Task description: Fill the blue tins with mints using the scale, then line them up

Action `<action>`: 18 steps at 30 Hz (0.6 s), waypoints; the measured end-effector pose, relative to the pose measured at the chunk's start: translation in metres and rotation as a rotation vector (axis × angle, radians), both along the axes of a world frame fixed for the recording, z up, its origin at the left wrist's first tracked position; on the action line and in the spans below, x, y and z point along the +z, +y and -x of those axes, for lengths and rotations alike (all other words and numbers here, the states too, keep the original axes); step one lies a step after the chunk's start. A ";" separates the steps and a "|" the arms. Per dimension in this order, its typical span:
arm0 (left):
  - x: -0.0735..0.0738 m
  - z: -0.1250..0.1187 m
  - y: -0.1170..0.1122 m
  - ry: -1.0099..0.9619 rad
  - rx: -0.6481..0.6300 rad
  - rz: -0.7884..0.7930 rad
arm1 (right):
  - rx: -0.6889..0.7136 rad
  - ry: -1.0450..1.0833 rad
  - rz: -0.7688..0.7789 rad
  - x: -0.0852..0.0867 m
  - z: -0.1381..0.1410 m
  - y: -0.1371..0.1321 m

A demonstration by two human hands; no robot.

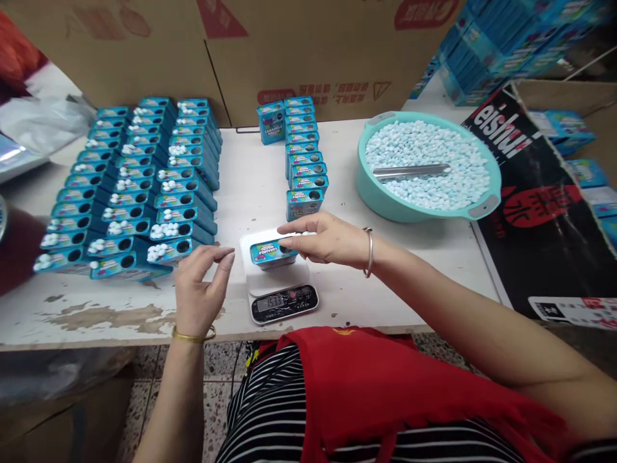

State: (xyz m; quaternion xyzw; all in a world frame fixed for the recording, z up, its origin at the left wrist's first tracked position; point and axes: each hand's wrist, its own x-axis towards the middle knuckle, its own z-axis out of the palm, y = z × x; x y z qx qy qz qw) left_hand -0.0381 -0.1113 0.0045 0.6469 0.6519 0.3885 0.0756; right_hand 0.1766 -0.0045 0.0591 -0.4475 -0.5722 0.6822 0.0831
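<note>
A blue tin [272, 253] with a round hole in its top lies on the white plate of a digital scale [284, 303]. Over the tin's hole is my right hand [332, 241], its fingers and thumb closed around a few small white candies [304, 233]. My left hand [202, 276] is just left of the scale, thumb and index finger brought together in a pinch; whether anything tiny sits between the tips is hidden. Close to it stand several rows of blue tins [130, 212], many with white candies on top beside their holes.
Behind the scale stands another column of blue tins [304, 168]. A turquoise basin [380, 204] full of pale candies, with a metal scoop [409, 172] on them, is at the right. A large cardboard box [308, 58] borders the table's back. More packs [506, 51] are stacked back right.
</note>
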 end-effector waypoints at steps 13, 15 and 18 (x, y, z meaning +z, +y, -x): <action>-0.001 -0.003 -0.001 -0.035 -0.004 0.012 | -0.210 0.242 0.107 -0.005 -0.015 0.001; 0.000 -0.006 0.001 -0.047 -0.010 0.011 | -0.274 0.324 0.174 -0.011 -0.028 -0.002; 0.004 -0.009 0.004 -0.053 -0.019 -0.011 | -0.385 0.401 0.301 -0.023 -0.051 -0.008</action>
